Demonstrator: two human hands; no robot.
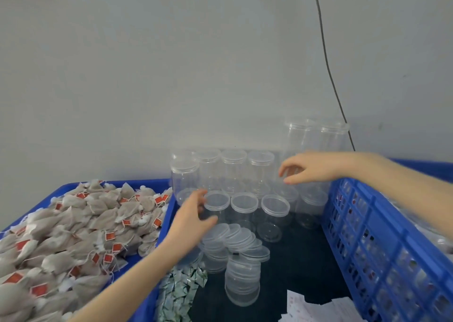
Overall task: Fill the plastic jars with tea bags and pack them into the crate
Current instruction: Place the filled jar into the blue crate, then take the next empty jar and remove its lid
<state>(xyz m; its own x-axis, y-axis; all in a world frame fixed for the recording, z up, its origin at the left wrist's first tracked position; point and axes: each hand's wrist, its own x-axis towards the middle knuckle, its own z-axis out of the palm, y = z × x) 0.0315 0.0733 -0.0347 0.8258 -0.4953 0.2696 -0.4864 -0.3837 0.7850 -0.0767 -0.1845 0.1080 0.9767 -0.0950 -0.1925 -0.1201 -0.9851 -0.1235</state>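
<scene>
- Plainly, the tea bags (73, 226) lie heaped in the blue tray (169, 214) at far left, ready to hand; I judge no jar filled yet, so the step is fetching an empty jar.
- The left hand (190, 217) reaches beside the front-row jar (217, 203). Its fingers are spread and curved, thumb below; whether they touch the wall I cannot tell. Grip the body under the rim rather than the lid, since clear plastic is slippery.
- Loose lids (236, 239) lie fanned and stacked just in front; lift the jar straight up so the wrist does not sweep them.
- Small green-and-white sachets (181, 285) lie near the forearm.
- The right hand (310, 167) hovers by the stacked jars (316, 135) at the back, fingers curled apart, holding nothing. Steady that stack before pulling one; it looks easy to topple.
- The blue crate (382, 236) stands at right, just beside the jars.
</scene>
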